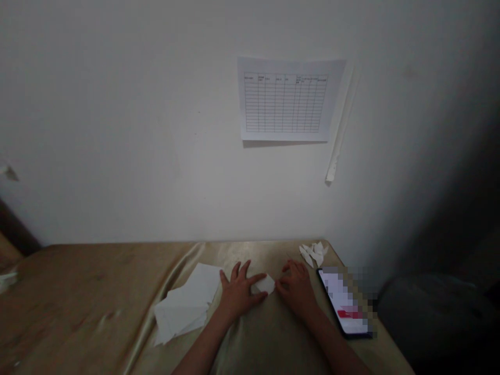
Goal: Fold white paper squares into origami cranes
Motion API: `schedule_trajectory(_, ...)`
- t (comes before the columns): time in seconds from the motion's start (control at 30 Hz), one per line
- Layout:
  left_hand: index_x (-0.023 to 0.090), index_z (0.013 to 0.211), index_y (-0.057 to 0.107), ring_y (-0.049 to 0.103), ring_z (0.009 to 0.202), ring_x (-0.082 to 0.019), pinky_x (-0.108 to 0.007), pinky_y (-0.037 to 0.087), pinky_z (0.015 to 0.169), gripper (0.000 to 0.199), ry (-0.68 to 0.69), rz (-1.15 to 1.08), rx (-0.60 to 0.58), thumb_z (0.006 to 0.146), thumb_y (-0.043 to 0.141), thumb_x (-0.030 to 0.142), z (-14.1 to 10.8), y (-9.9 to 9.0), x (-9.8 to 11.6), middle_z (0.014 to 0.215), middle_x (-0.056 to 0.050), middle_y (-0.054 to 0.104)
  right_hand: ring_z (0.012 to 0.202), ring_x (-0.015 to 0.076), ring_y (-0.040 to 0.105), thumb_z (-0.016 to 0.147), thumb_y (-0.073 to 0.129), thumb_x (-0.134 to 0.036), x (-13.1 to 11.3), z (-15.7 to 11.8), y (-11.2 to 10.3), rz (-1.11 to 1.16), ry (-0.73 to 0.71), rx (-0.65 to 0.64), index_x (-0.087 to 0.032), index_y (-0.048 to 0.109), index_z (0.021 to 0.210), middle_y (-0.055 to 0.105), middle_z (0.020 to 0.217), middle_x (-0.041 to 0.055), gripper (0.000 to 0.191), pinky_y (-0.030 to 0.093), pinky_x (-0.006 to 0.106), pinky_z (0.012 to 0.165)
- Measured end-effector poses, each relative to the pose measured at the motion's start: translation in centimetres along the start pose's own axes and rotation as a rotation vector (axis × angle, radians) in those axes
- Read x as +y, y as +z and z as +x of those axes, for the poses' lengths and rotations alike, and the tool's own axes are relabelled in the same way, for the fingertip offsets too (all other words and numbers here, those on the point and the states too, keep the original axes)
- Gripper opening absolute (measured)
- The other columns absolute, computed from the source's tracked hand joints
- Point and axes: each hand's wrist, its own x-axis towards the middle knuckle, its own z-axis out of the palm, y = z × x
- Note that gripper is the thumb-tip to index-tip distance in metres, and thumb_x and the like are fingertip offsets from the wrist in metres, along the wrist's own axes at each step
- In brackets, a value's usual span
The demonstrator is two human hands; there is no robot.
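A small piece of folded white paper (266, 284) lies on the cloth-covered table between my two hands. My left hand (237, 292) rests with its fingers spread; the thumb and index finger lie on the paper's left part and cover some of it. At the paper's right corner, the fingers of my right hand (297, 290) are curled together and pinch the tip. To the left, near my left wrist, a fanned pile of white paper sheets (191, 299) spreads over the table. Several small folded or torn white paper pieces (314, 253) sit in a heap beyond my right hand.
A phone with a lit screen (344, 307), partly blurred out, lies right of my right forearm near the table's edge. The brownish-gold tablecloth (97, 291) has creases. Behind stands a white wall with a printed table sheet (287, 101) and a pale strip (344, 122).
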Motion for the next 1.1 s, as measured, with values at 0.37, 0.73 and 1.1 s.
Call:
schedule_trajectory(0.37, 0.056, 0.128, 0.057, 0.021, 0.150, -0.039, -0.079, 0.000, 0.109, 0.051, 0.036, -0.031, 0.050, 0.079, 0.062, 0.067, 0.2, 0.7, -0.2, 0.161, -0.001, 0.033, 0.114, 0.0253, 0.050, 0.090, 0.062, -0.026, -0.2, 0.2, 1.5, 0.043, -0.022, 0.015, -0.030, 0.074, 0.106, 0.061, 0.115, 0.0077, 0.021, 0.036, 0.043, 0.105)
schedule_trajectory(0.73, 0.047, 0.114, 0.071, 0.024, 0.149, -0.036, -0.074, 0.003, 0.114, 0.036, 0.052, -0.060, 0.070, 0.078, 0.071, 0.054, 0.3, -0.7, 0.4, 0.163, 0.002, 0.029, 0.119, 0.0284, 0.048, 0.083, 0.073, -0.034, -0.6, 0.6, 1.0, 0.023, 0.070, -0.103, -0.043, 0.075, 0.105, 0.060, 0.119, 0.0061, 0.024, 0.031, 0.047, 0.108)
schedule_trajectory(1.1, 0.040, 0.092, 0.079, 0.040, 0.140, -0.035, -0.076, 0.003, 0.114, 0.018, 0.085, -0.061, 0.146, 0.078, 0.074, 0.051, -0.1, -1.2, -0.2, 0.159, 0.004, 0.037, 0.121, 0.0277, 0.048, 0.084, 0.071, -0.041, -0.6, 0.7, 1.0, 0.002, 0.125, -0.143, -0.043, 0.075, 0.107, 0.060, 0.126, 0.0042, 0.023, 0.029, 0.042, 0.109)
